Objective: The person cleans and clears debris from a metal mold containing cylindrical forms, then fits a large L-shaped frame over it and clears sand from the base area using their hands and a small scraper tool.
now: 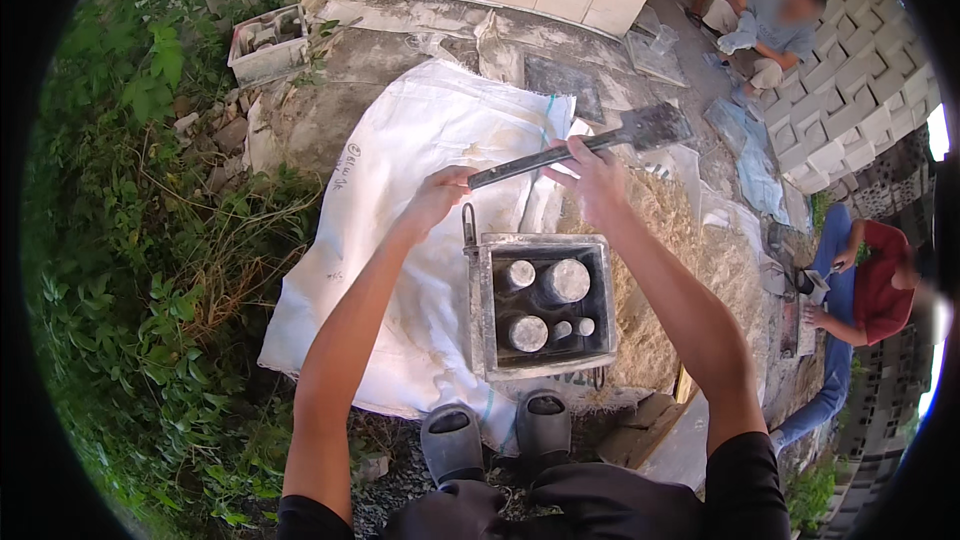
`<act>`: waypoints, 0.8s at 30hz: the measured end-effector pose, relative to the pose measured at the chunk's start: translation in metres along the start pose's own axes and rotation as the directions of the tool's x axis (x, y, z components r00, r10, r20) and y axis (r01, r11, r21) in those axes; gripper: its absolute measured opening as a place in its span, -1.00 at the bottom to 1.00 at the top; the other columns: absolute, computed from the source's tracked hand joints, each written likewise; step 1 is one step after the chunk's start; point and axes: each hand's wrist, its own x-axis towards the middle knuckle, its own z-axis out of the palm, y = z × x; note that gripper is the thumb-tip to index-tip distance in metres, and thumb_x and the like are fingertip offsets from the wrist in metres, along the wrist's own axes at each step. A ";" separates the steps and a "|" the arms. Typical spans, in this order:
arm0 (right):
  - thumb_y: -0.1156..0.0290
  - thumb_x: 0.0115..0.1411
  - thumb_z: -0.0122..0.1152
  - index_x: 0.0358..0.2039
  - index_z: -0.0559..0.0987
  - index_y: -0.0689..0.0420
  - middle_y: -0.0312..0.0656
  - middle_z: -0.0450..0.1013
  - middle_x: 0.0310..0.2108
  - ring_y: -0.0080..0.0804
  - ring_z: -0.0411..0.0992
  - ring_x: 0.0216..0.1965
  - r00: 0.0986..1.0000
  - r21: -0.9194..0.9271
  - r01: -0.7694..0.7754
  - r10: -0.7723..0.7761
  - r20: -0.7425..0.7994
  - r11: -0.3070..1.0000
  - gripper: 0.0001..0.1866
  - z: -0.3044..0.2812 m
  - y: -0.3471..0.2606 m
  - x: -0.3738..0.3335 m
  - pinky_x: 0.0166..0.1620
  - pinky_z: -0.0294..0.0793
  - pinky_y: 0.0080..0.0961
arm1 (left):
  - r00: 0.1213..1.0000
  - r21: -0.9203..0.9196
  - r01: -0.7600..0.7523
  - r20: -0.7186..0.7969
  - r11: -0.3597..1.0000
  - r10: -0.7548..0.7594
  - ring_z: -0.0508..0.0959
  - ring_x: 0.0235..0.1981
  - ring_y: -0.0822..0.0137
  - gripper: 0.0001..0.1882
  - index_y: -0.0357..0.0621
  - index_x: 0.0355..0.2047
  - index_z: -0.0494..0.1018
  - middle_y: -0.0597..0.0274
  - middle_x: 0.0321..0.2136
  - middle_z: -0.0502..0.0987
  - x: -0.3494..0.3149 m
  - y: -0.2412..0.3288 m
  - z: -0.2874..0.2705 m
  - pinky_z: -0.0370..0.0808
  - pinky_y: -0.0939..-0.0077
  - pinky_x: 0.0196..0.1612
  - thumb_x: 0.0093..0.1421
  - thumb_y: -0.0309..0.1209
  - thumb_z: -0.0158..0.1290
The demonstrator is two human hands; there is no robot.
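Both my hands hold a long dark flat-bladed tool [545,159], tilted up to the right, with a narrow bar and a wide, stained blade at its right end. My left hand [438,202] is closed on the bar's left end. My right hand [598,180] grips the bar nearer the blade, some of its fingers spread below it. Under the tool and between my forearms stands a grey metal box mould [478,315] with several round posts inside, pale on top. A wire loop handle [469,228] rises at its upper left corner.
The mould stands on a white woven sack [375,230], beside a heap of sandy material [660,270]. Green plants [150,340] crowd the left, near another box [268,45]. One person [780,35] sits at the upper right; another in red [885,280] works at the right.
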 end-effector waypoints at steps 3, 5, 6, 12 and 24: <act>0.44 0.28 0.07 -0.20 0.44 0.36 -0.03 0.52 -0.25 -0.27 0.54 -0.23 0.996 -0.198 0.040 -0.055 -0.072 0.979 -0.79 0.039 0.026 0.007 -0.25 0.70 -0.33 | 0.924 0.436 -0.374 0.245 0.819 0.292 0.58 -0.23 0.31 -0.67 -0.20 -0.03 0.47 0.11 -0.18 0.59 0.000 0.024 -0.019 0.49 0.41 -0.15 0.18 -0.54 -0.06; 0.48 0.27 0.06 -0.24 0.46 0.35 -0.05 0.54 -0.32 -0.31 0.56 -0.29 0.991 -0.339 0.033 -0.076 -0.113 0.940 -0.83 0.056 0.046 0.003 -0.35 0.71 -0.38 | 0.897 0.598 -0.439 0.329 0.671 0.294 0.60 -0.25 0.29 -0.70 -0.27 -0.02 0.45 0.14 -0.10 0.56 -0.008 0.016 -0.015 0.52 0.42 -0.16 0.22 -0.56 0.01; 0.49 0.26 0.06 -0.26 0.46 0.35 -0.08 0.54 -0.35 -0.35 0.56 -0.32 0.983 -0.428 0.094 -0.152 -0.104 0.899 -0.84 0.063 0.055 0.002 -0.38 0.71 -0.40 | 0.865 0.609 -0.502 0.351 0.614 0.359 0.62 -0.36 0.25 -0.69 -0.29 -0.07 0.47 0.05 -0.17 0.58 -0.001 0.003 -0.017 0.54 0.40 -0.25 0.18 -0.45 0.12; 0.36 0.29 0.00 -0.36 0.45 0.36 0.22 0.48 -0.46 0.20 0.48 -0.40 0.884 -0.753 0.388 -0.447 0.139 0.532 -0.73 0.092 0.079 0.000 -0.32 0.45 -0.08 | 0.900 0.668 -0.419 0.214 0.615 0.381 0.59 -0.35 0.01 -0.79 -0.31 -0.23 0.47 -0.12 -0.33 0.56 0.009 -0.031 -0.004 0.46 0.21 -0.31 0.14 -0.46 0.13; 0.46 0.29 -0.03 -0.28 0.42 0.26 0.13 0.47 -0.49 0.10 0.49 -0.47 0.851 -0.753 0.474 -0.457 0.259 0.456 -0.87 0.100 0.080 0.007 -0.42 0.41 -0.09 | 0.890 0.577 -0.378 0.012 0.724 0.455 0.59 -0.27 0.09 -0.58 -0.29 -0.11 0.45 -0.06 -0.27 0.56 0.014 -0.080 -0.010 0.51 0.28 -0.18 0.10 -0.28 0.22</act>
